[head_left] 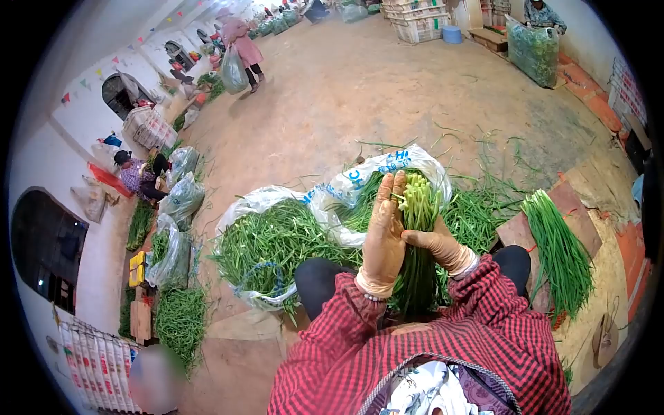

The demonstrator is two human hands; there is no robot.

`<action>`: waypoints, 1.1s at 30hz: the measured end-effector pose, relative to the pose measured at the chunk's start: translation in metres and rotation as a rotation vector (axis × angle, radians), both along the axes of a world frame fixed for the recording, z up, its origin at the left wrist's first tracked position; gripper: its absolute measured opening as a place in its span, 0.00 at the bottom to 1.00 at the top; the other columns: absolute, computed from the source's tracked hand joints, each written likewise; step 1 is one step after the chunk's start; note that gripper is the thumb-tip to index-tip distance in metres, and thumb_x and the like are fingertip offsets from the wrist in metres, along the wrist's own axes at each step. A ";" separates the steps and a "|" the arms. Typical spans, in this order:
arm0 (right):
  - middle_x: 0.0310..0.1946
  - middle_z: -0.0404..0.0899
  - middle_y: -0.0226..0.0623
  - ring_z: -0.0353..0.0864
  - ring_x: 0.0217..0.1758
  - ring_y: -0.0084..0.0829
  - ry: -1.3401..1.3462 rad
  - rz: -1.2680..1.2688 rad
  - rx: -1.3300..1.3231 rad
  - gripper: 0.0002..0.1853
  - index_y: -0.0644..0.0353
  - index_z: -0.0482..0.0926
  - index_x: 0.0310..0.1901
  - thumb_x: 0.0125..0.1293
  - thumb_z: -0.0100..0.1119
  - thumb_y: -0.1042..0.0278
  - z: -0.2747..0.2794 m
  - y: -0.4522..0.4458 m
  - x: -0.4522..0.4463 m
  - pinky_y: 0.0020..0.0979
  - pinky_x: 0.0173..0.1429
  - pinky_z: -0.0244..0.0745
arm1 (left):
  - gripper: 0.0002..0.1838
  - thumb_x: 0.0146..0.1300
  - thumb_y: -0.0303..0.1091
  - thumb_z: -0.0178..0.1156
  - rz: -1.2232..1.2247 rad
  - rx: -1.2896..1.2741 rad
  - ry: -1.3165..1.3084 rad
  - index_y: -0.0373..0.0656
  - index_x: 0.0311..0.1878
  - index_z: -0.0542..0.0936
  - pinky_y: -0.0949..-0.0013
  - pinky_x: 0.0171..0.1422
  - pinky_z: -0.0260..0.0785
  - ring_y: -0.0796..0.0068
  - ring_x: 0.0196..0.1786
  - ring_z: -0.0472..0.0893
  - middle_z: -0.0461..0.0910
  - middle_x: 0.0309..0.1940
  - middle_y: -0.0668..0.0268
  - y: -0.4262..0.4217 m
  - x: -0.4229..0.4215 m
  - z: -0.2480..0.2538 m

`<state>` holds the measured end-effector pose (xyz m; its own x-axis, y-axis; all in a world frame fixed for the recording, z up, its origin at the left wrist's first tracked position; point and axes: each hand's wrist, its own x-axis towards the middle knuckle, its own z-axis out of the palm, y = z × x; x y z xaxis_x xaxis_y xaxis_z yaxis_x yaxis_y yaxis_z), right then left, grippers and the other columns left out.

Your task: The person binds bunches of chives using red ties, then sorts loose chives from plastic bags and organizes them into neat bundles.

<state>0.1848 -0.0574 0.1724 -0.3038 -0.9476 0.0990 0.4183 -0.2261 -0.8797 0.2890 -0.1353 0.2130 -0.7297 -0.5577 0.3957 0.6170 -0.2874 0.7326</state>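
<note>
Light: bright, diffuse; white wall (102,256) pales upward. Shadows: soft, on brown concrete floor (339,90). Glare: on translucent white plastic bag (433,167). Focus: bundle of thin green stalks (419,200) is sharp; floor's far edge is hazy. Blur: round grey patch (155,380), lower left. Distortion: wall bows, corners go black.

Green stalks (420,202), red-black checked sleeves (335,328)

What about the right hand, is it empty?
No, the right hand grips the green bunch, with its thumb across the stalks.
</note>
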 end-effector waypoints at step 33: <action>0.55 0.75 0.53 0.74 0.60 0.49 1.316 -0.506 1.533 0.46 0.64 0.63 0.63 0.50 0.65 0.38 -0.082 0.234 -0.289 0.46 0.64 0.68 | 0.27 0.56 0.54 0.66 -0.599 -1.233 -0.891 0.39 0.47 0.82 0.61 0.49 0.74 0.59 0.43 0.83 0.84 0.38 0.57 0.148 -0.273 -0.166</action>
<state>-0.1037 0.1765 0.0905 -0.9255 -0.3317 -0.1830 -0.3220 0.9433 -0.0810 0.0163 0.0130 0.0469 -0.9416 0.1887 -0.2789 -0.0802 0.6789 0.7299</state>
